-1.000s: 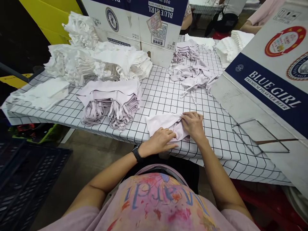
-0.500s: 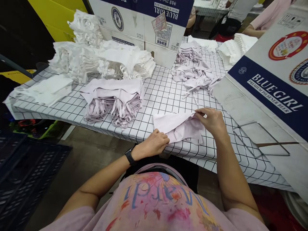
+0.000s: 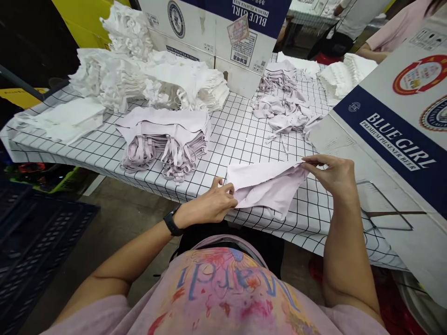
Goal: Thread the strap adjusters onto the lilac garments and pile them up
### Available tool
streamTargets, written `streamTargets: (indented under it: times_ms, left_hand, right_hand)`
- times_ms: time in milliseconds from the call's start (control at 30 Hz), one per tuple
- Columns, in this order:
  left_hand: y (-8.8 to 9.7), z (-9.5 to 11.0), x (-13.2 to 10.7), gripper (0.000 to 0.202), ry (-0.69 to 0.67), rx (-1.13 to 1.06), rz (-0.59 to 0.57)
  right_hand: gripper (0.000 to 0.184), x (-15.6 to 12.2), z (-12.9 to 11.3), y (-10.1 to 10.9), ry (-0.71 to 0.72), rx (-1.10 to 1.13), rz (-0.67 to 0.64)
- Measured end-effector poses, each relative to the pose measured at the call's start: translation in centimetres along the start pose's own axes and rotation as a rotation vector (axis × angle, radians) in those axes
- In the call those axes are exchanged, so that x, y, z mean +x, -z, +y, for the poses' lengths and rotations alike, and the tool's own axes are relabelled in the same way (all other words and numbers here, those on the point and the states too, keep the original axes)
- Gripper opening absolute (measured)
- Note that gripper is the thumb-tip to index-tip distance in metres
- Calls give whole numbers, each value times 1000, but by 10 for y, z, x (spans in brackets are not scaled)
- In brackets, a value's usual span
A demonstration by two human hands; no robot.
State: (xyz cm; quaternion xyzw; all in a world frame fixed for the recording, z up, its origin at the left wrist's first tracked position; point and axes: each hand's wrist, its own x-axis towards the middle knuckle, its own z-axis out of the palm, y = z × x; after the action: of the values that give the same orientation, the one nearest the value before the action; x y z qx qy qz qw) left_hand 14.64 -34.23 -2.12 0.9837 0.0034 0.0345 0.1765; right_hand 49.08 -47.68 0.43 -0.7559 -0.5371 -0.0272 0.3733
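A pale lilac fabric piece (image 3: 262, 179), folded over along its length, lies at the table's front edge between my hands. My left hand (image 3: 211, 204), with a dark watch on the wrist, pinches its lower left corner, one finger raised. The fabric's upper right corner is in the fingertips of my right hand (image 3: 330, 173), which lifts it slightly. The fold gapes a little between the two layers. Left of my hands sits a neat stack of lilac garments with straps (image 3: 165, 135). Beyond lies a loose heap of lilac pieces (image 3: 284, 111).
White garment stacks (image 3: 188, 81) fill the back left of the checked table (image 3: 230, 125). A beer carton (image 3: 216, 32) stands behind them. Another carton (image 3: 387, 135) leans at the right, near my right arm, beside a wire frame (image 3: 387, 204). Co-workers are partly visible at the back right.
My right hand has moved right with the fabric's corner, stretching the piece flatter. My left hand has shifted slightly left, and one finger has lifted. The view has moved a little.
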Motion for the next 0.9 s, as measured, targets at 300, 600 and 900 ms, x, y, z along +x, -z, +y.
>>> streamTargets:
  times_ms: [300, 600, 900]
  left_hand:
    - [15, -10, -13, 22, 17, 87, 45]
    - [17, -14, -10, 20, 118, 158, 141]
    - [21, -43, 3, 24, 478, 274, 371]
  right_hand:
    - [16, -4, -7, 5, -246, -5, 266]
    - [16, 0, -22, 4, -213, -58, 351]
    - [16, -17, -31, -13, -321, -64, 62]
